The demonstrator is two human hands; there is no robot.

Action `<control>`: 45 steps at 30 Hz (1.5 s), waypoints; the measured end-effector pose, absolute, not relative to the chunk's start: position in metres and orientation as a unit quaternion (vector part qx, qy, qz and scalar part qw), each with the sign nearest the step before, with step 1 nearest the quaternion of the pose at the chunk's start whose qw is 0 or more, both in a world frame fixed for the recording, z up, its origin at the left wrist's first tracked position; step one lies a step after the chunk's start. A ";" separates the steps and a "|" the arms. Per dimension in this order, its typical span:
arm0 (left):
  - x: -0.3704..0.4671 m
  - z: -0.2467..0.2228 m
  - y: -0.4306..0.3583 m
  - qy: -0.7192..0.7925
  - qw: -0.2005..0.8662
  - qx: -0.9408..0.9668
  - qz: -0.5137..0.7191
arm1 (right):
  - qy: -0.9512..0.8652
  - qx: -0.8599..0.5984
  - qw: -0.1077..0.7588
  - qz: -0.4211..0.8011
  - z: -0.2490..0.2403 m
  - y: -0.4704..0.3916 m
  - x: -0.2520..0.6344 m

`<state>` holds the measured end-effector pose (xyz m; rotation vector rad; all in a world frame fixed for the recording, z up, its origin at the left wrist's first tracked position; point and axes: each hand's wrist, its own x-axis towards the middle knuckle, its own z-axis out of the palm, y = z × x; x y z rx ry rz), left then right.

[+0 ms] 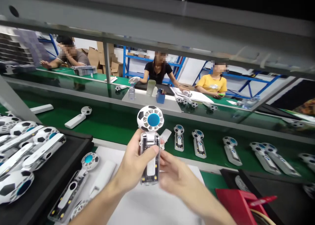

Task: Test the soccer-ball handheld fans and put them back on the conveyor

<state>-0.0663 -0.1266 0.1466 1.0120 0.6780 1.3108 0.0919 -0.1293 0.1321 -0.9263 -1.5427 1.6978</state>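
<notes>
A handheld fan (pixel 150 118) with a black-and-white football head and a blue centre is upright in front of me. Its clear handle shows circuit parts inside. My left hand (pixel 133 162) wraps round the handle, thumb across its front. At the handle's right edge, my right hand (pixel 180 180) has bent fingers against it; some fingertips are hidden behind. Below both hands lies a white sheet (pixel 145 205). To the left on it rests another fan (pixel 73 185) with a clear handle, beside a white handle cover (pixel 104 175).
Many fans (pixel 31 149) pile on a black tray (pixel 46 182) at left. Several more fans (pixel 199 143) lie along the green belt (pixel 110 128). A red holder (pixel 233 202) with a red pen (pixel 263 201) stands at right. Three people sit across the line, beneath a metal beam (pixel 147 18).
</notes>
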 end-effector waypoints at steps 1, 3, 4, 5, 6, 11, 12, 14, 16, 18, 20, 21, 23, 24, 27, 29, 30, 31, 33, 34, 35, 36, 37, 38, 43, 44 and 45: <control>-0.066 0.147 -0.126 0.309 0.618 0.436 0.577 | -0.565 -0.341 0.352 0.664 0.136 -0.141 0.083; -0.067 0.147 -0.126 0.334 0.601 0.427 0.587 | -0.542 -0.323 0.393 0.669 0.140 -0.153 0.070; -0.068 0.148 -0.125 0.340 0.599 0.427 0.586 | -0.544 -0.326 0.407 0.658 0.140 -0.154 0.067; -0.069 0.148 -0.125 0.343 0.600 0.431 0.580 | -0.552 -0.329 0.411 0.646 0.139 -0.154 0.064; -0.070 0.149 -0.125 0.343 0.602 0.437 0.573 | -0.562 -0.335 0.409 0.635 0.138 -0.154 0.063; -0.070 0.152 -0.129 0.375 0.577 0.448 0.571 | -0.618 -0.385 0.412 0.547 0.134 -0.159 0.058; -0.069 0.153 -0.131 0.385 0.574 0.440 0.573 | -0.630 -0.395 0.416 0.524 0.134 -0.161 0.057; -0.067 0.156 -0.137 0.404 0.564 0.426 0.581 | -0.650 -0.407 0.421 0.484 0.136 -0.165 0.053; -0.066 0.158 -0.141 0.424 0.542 0.419 0.593 | -0.665 -0.405 0.422 0.463 0.139 -0.166 0.051; -0.066 0.160 -0.143 0.441 0.520 0.418 0.601 | -0.675 -0.398 0.417 0.461 0.140 -0.164 0.050; -0.068 0.160 -0.142 0.448 0.507 0.421 0.604 | -0.677 -0.390 0.410 0.470 0.140 -0.160 0.051; -0.069 0.160 -0.141 0.449 0.506 0.425 0.601 | -0.674 -0.383 0.407 0.483 0.140 -0.158 0.052; -0.072 0.158 -0.138 0.442 0.517 0.435 0.590 | -0.655 -0.367 0.399 0.526 0.139 -0.155 0.055; -0.073 0.158 -0.137 0.434 0.528 0.438 0.583 | -0.642 -0.359 0.398 0.548 0.138 -0.154 0.056; -0.075 0.157 -0.133 0.405 0.583 0.430 0.558 | -0.601 -0.342 0.398 0.602 0.137 -0.154 0.060; -0.074 0.158 -0.131 0.384 0.625 0.407 0.544 | -0.584 -0.332 0.399 0.624 0.137 -0.157 0.061; -0.074 0.159 -0.130 0.376 0.643 0.393 0.539 | -0.576 -0.329 0.402 0.631 0.136 -0.158 0.061; -0.074 0.159 -0.130 0.372 0.655 0.379 0.538 | -0.569 -0.328 0.405 0.635 0.136 -0.158 0.062; -0.074 0.160 -0.130 0.370 0.662 0.362 0.542 | -0.557 -0.327 0.415 0.641 0.135 -0.158 0.062; -0.075 0.160 -0.130 0.371 0.661 0.359 0.544 | -0.551 -0.326 0.418 0.644 0.135 -0.158 0.063; -0.075 0.160 -0.130 0.370 0.661 0.360 0.545 | -0.547 -0.322 0.419 0.649 0.135 -0.157 0.063; -0.075 0.160 -0.131 0.367 0.662 0.363 0.544 | -0.543 -0.316 0.420 0.655 0.136 -0.156 0.064; -0.075 0.159 -0.131 0.362 0.665 0.364 0.542 | -0.540 -0.309 0.423 0.659 0.137 -0.156 0.064; -0.075 0.159 -0.132 0.356 0.671 0.364 0.539 | -0.535 -0.303 0.430 0.661 0.138 -0.155 0.064; -0.064 0.159 -0.136 0.324 0.694 0.358 0.534 | -0.517 -0.375 0.505 0.580 0.144 -0.154 0.068; -0.063 0.160 -0.137 0.325 0.691 0.352 0.542 | -0.547 -0.399 0.504 0.536 0.143 -0.151 0.072; -0.063 0.162 -0.137 0.331 0.687 0.343 0.548 | -0.589 -0.434 0.484 0.480 0.141 -0.146 0.078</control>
